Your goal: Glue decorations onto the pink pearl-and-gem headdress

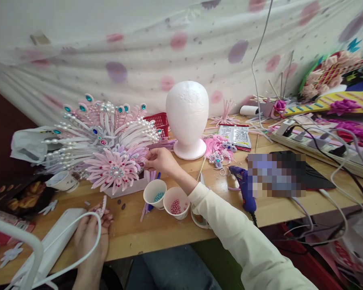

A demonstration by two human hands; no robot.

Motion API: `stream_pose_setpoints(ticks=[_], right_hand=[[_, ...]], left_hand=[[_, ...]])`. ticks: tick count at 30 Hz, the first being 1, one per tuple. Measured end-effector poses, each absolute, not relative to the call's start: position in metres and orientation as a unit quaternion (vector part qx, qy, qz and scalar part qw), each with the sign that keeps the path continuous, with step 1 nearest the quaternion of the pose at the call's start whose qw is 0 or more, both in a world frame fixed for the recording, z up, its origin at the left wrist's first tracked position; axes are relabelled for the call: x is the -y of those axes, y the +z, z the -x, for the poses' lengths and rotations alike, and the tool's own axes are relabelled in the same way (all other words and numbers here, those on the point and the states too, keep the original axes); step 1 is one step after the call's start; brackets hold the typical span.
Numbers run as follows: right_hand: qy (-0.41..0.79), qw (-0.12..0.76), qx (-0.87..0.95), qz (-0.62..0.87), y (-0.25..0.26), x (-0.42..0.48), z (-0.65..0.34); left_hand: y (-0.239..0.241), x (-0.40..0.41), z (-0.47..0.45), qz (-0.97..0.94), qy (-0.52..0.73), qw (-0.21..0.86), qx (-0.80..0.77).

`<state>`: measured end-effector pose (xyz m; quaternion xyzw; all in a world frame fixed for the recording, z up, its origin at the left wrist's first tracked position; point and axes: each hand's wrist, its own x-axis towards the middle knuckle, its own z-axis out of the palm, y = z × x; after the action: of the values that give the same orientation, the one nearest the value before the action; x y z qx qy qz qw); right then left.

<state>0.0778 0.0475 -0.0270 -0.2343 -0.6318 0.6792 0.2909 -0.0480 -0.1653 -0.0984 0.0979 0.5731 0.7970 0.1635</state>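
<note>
A large pink, white and lilac headdress (117,171) of fuzzy stems, pearls and coloured gems stands at the left of the table. My right hand (161,161) reaches to its right edge, the thumb and finger pinched together at a small beaded part; what they grip is too small to make out. Low on the left, my left hand (92,233) is closed around a small pale-pink fuzzy stem piece (103,206), its tip sticking up past the fingers. Below my right wrist stand a paper cup of teal beads (155,193) and a paper cup of pink beads (176,203).
A white foam head (187,117) stands behind my right hand. To the right are a blue glue gun (243,187), a tablet (317,175) and a power strip (320,149) with tangled cords. A white lamp arm (33,241) crosses in front of my left hand.
</note>
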Motion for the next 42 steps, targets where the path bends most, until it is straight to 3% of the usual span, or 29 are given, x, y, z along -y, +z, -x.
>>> stream_pose_setpoints(ticks=[7, 19, 42], right_hand=[[0.750, 0.252, 0.570, 0.223, -0.028, -0.050, -0.080], [0.761, 0.199, 0.574, 0.227, -0.033, -0.051, -0.091], [0.711, 0.168, 0.626, 0.272, -0.035, -0.056, -0.092]], left_hand=[[-0.103, 0.167, 0.050, -0.114, 0.794, 0.168, -0.573], [-0.106, 0.167, 0.048, -0.090, 0.817, 0.185, -0.539], [-0.099, 0.168, 0.045, -0.106, 0.814, 0.199, -0.536]])
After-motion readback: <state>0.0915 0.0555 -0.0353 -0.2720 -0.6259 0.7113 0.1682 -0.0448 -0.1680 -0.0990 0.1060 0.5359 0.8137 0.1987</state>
